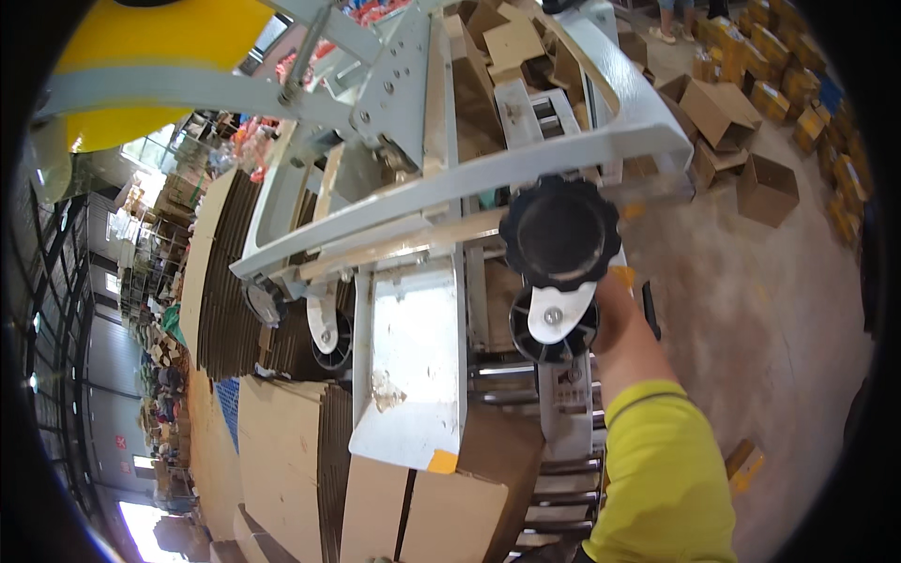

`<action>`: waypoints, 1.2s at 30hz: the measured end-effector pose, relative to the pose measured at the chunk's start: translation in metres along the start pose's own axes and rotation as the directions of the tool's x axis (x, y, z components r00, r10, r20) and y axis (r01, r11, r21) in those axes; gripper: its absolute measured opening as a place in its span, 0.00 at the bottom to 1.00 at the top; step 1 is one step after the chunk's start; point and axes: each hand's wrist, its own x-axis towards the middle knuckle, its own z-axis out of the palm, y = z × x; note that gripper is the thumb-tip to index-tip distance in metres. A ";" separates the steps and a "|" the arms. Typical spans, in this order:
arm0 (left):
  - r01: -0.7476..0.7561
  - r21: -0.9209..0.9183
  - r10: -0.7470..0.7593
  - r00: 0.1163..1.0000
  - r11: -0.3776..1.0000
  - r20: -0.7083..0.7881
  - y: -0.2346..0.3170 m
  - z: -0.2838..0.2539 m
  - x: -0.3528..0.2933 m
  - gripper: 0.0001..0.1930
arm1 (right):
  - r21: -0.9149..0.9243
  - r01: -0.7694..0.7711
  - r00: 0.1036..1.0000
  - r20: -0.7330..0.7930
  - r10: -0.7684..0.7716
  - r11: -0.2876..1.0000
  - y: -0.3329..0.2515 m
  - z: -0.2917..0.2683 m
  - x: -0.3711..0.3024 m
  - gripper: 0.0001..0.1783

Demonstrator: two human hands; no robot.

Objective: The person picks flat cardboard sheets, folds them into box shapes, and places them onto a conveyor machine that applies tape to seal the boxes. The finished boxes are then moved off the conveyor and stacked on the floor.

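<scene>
"Black and lobed, that knob [560,232] is sitting closest to us, isn't it?"

"Yes, and just behind it the right grip [615,300] is reaching up. Knob and wheel [522,328] are hiding the fingers, so I'm failing to tell how far it is opening, or whether it is holding or touching either one."

"Where is that wheel sitting?"

"Just below the knob, behind a white bracket [558,314]. Down from the wrist, a yellow sleeve [666,469] is covering the forearm, which is coming in along the right edge of the roller conveyor [568,514]."

"What is the conveyor carrying?"

"Toward its left edge, a carton [455,516] is resting, a dark slit running between its flaps. Over the carton's far edge a white plate [413,319] is hanging, an orange patch [442,461] marking one corner."

"And farther out?"

"Gray frame bars [469,183] are crossing beyond the knob. Past the conveyor's left edge, flattened cardboard [280,450] is standing stacked; past its right edge, open boxes [768,188] are lying on the floor [751,310]."
</scene>
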 end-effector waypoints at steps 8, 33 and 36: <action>-0.005 0.043 0.003 0.999 0.999 0.038 -0.003 -0.003 -0.008 0.19 | 0.536 -0.175 0.950 0.313 -0.001 0.826 -0.019 0.000 -0.060 0.15; -0.048 0.232 0.024 0.994 0.971 0.106 0.020 0.027 0.046 0.24 | 0.271 -0.092 0.994 0.087 0.070 0.958 0.020 -0.085 -0.319 0.16; -0.027 0.243 -0.002 0.993 0.970 0.116 0.022 0.026 0.054 0.24 | 0.220 -0.076 0.990 0.134 0.047 0.973 0.028 -0.097 -0.313 0.19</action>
